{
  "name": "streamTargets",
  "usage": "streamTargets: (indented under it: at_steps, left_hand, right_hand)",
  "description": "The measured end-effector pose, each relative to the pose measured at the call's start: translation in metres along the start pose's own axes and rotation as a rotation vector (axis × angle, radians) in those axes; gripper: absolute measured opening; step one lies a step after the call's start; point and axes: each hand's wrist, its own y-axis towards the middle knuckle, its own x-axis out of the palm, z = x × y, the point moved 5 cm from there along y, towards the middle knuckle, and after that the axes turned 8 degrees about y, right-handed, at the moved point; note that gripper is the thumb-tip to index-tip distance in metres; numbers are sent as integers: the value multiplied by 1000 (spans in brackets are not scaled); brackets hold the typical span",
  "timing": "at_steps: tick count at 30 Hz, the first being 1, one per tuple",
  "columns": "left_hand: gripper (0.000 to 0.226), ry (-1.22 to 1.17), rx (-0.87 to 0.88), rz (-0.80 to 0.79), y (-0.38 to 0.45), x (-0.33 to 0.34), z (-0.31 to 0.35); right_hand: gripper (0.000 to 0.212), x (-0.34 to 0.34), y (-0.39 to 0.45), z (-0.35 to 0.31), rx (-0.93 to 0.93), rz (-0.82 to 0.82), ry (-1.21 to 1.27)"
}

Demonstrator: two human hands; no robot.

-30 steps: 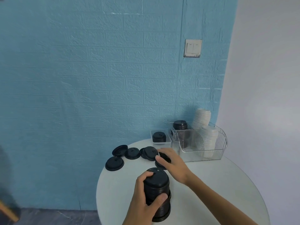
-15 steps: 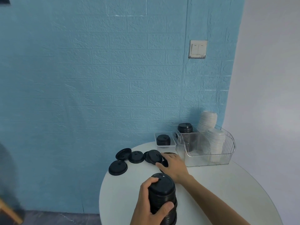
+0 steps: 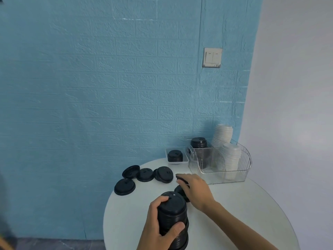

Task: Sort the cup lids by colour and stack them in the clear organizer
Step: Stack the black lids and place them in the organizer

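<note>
The right hand [image 3: 195,189] has lifted a black lid [image 3: 182,178] off the table [image 3: 234,210] and now pinches it by its edge, just above another lid [image 3: 180,192] lying below. The left hand [image 3: 160,226] grips a tall black stack [image 3: 173,215] standing on the table. Beyond, four loose lids [image 3: 144,175] lie near the far edge. The organizer [image 3: 221,161] at the back right holds white stacks [image 3: 231,159] and a black stack [image 3: 198,143]; a small tray [image 3: 168,152] sits beside it.

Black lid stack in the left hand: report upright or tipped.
Upright: the black lid stack stands vertically in the left hand, top lid facing up.
</note>
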Motion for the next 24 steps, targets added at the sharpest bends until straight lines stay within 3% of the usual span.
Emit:
streamTargets:
  at_steps: [4,8,10,13,15,19,24]
  left_hand:
    - [85,11,5,-7,0,0,0]
    - [86,3,3,-14,-1,0,2]
    - [85,-1,4,-18,-2,1,1]
    - [78,-5,10,-19,-2,2,1]
    - [75,-14,10,-18,-2,2,2]
    - [91,-14,16,-17,-1,3,-1]
    - [110,-24,-3,5,0,2,-3]
  right_hand:
    - [46,-38,-21,-31,-140,149,22]
    - [29,-73,-44,-65,-273,270,110]
    - [35,-85,-57,-79,-230,267,288]
    - [37,-92,-68,-95,-56,151,809]
    - [32,-86,-66,-97,27,80,937]
    - [25,-61,-56,-95,170,-52,995]
    - [17,-48,-47,-83,163,-50,736]
